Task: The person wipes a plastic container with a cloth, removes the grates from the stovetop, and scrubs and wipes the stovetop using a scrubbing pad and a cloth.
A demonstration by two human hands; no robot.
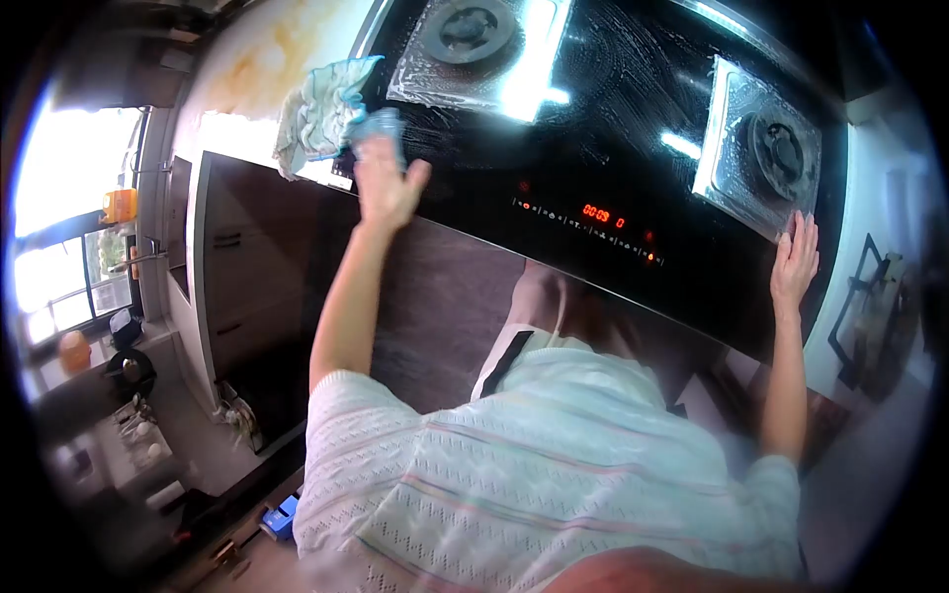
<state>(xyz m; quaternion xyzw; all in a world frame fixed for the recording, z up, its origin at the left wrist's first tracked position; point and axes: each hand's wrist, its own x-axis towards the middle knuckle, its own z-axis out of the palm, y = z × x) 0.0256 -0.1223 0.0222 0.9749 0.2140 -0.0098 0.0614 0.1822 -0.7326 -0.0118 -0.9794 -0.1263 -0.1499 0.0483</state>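
The left hand [389, 186], thumb spread and fingers extended, lies over a blue cloth [384, 127] near the front-left corner of the cooktop [460, 163]. The cloth looks light, limp and perhaps damp, best gripped by a bunched middle. A patterned cloth [326, 111] sits beside it. The right hand [795, 259], fingers straight together, rests by the right burner plate [736, 148].

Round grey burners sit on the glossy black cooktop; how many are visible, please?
2: one round grey burner at the left of the glossy black cooktop, another burner beyond the right hand. More may be out of frame.
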